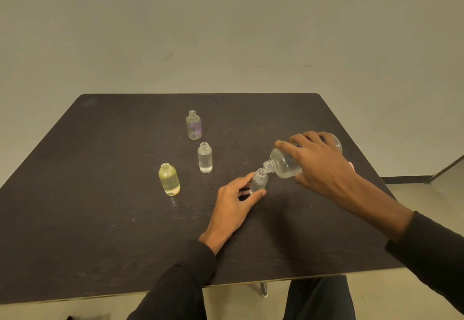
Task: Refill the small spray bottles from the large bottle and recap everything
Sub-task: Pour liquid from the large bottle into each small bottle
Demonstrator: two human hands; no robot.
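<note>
Dark table (pixel 100 194) fills mid-frame. Right hand (pixel 324 164) grasps the tilted large bottle (pixel 283 161), right of centre, mouth over a small bottle (pixel 259 181) gripped by the left hand (pixel 233 204). Three uncapped bottles (pixel 205 157) stand upright left of these.

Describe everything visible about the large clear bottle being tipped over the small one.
The large clear bottle looks like transparent plastic or glass with a rounded body, sloped shoulder and short threaded neck. It has no cap on. It is tilted steeply, neck down and to the left, above the right side of the dark table, its mouth meeting the open mouth of the small clear bottle. A little clear liquid pools in its lower side. The right hand grips it from above; the left hand holds the small bottle.
</note>
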